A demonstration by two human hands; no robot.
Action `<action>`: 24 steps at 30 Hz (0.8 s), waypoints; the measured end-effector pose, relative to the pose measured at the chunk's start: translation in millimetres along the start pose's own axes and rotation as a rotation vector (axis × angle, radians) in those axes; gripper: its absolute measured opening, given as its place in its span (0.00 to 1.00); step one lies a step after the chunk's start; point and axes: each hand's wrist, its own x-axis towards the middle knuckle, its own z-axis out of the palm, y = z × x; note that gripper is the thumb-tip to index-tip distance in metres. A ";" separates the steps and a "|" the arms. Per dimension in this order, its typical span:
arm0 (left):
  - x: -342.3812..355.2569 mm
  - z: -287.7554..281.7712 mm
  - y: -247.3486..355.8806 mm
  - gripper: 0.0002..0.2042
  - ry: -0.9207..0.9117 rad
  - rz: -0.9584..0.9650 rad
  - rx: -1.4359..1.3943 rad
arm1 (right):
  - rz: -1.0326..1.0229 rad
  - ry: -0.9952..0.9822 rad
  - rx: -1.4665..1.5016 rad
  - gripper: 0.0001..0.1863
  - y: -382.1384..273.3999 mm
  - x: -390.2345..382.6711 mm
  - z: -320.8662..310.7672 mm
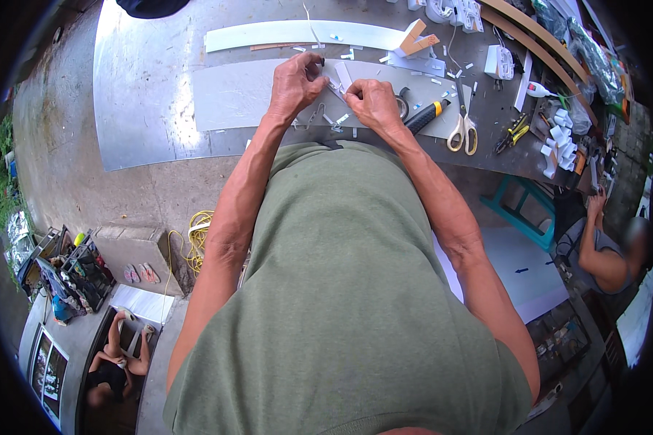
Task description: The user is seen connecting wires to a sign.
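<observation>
Head | left fingers (317,86), right fingers (354,90) curled, grasp unclear | white strip (343,74) between | white bottle (536,89), contents hidden

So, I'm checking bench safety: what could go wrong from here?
The scissors lie near the table's near edge; a sleeve or elbow might knock them off. The black-and-yellow tool sits close beside the right hand, so a sideways move could bump it. Loose small white pieces lie around the hands and might get brushed away.

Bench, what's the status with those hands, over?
Left hand and right hand over grey sheet; white strip between them; scissors and yellow-black tool to right.
</observation>
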 end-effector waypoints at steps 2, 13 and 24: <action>-0.6 -1.2 1.8 0.19 -0.004 -0.012 -0.017 | 0.000 -0.003 0.014 0.11 -0.8 -0.8 -3.4; -12.3 -0.3 15.5 0.21 0.140 -0.108 -0.026 | 0.238 -0.111 0.589 0.10 -4.7 -15.2 -21.5; -37.5 -14.8 38.1 0.13 -0.289 -0.481 -0.369 | 0.154 -0.138 0.576 0.11 -11.6 -19.1 -7.5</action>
